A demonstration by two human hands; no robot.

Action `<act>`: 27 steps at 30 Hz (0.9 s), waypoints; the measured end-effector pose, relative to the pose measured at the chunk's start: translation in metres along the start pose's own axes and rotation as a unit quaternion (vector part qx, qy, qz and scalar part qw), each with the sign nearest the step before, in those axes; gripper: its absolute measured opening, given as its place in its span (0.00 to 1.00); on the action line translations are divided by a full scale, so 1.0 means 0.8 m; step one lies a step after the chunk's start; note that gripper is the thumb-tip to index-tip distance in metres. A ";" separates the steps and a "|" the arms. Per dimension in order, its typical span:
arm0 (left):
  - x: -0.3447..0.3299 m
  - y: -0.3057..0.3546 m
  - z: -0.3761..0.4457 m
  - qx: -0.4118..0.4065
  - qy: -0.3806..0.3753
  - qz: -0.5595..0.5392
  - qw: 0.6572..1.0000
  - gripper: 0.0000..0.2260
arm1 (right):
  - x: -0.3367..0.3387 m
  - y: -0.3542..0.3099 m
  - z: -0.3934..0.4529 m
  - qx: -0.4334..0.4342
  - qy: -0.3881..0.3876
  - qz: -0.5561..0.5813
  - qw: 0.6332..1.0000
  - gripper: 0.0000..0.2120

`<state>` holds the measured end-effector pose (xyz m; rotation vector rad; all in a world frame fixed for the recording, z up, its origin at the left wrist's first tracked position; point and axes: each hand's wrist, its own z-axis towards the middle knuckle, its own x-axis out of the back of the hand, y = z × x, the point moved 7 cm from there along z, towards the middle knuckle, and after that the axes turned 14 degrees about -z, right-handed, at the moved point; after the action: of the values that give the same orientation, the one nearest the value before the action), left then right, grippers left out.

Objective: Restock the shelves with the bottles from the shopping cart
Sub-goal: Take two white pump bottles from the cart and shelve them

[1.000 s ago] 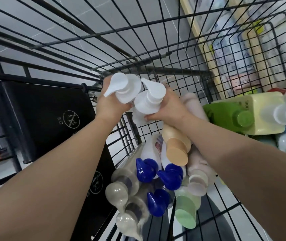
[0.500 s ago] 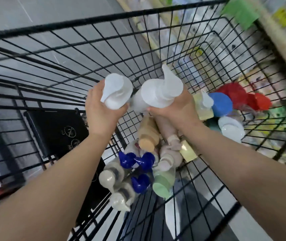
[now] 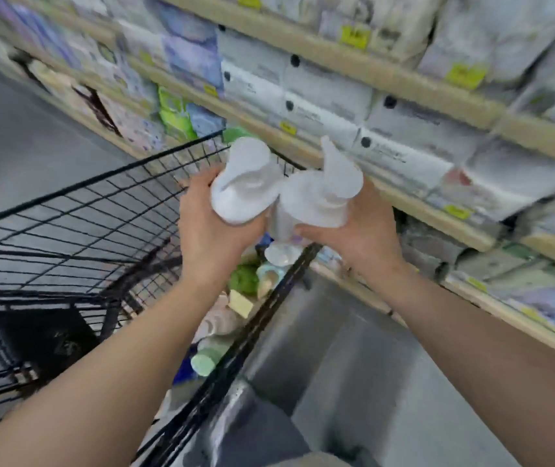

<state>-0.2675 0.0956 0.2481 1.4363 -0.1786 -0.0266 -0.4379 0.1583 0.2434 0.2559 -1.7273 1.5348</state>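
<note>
Head view, nearest first: two bare forearms reach forward from the bottom corners, over grey floor and the black wire side of the shopping cart. Down inside the cart, between the arms, lie more bottles, among them one with a pale green cap, a green one and a cream one; the blur hides finer detail. Above the cart's rim, the left hand is wrapped round a white pump bottle, its pump head tilted toward the camera. Just beside it, the right hand is curled round a second white pump bottle, spout pointing up. Both bottles are lifted clear of the cart, and their pump heads look close enough to touch, though the blur leaves that unsure. Beyond the hands run the shelves with pale wooden edges, carrying yellow price tags and stacked soft packs in white, grey, purple and green.
</note>
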 end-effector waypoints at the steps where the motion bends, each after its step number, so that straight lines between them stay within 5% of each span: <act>1: -0.022 0.013 -0.011 -0.008 -0.016 -0.013 1.000 0.25 | 0.027 0.009 -0.010 0.002 0.016 0.002 1.000 0.37; 12: -0.297 0.143 -0.182 -0.043 -0.195 -0.118 0.973 0.26 | 0.331 0.139 -0.180 -0.002 0.199 0.036 0.979 0.35; 27: -0.513 0.264 -0.266 -0.026 -0.399 -0.235 0.886 0.20 | 0.533 0.230 -0.290 -0.069 0.353 0.160 0.919 0.27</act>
<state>-0.6614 0.3850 0.3866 1.3139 -0.4930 -1.0258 -0.7374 0.5604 0.3775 -0.6181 -1.3086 1.4620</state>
